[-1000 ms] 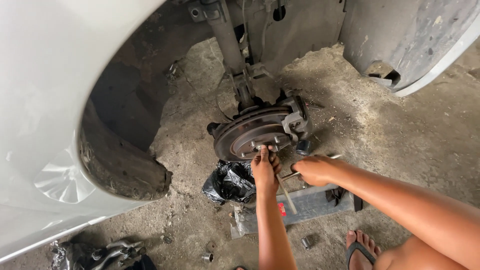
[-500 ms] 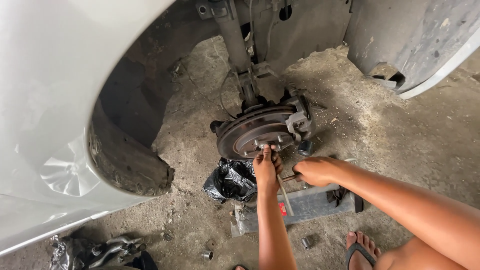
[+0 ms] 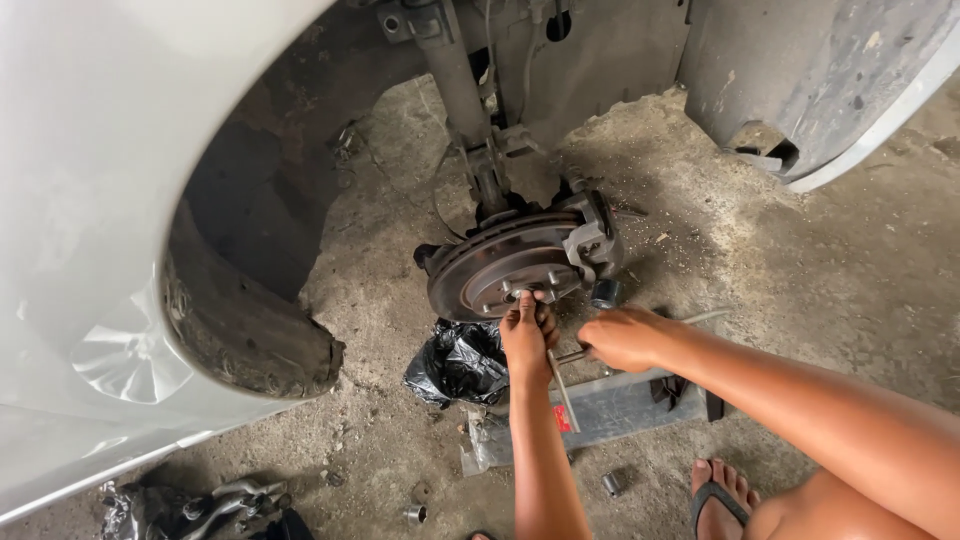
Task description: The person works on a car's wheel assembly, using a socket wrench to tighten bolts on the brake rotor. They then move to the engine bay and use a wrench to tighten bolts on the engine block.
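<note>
My left hand is up against the lower edge of the round grey metal brake disc, fingers curled shut around the head of a slim metal cross wrench at the hub. My right hand is closed on the wrench's side arm, just beside the left. The disc hangs under the white car wing, above a crumpled black plastic bag and a grey metal jack on the concrete floor.
</note>
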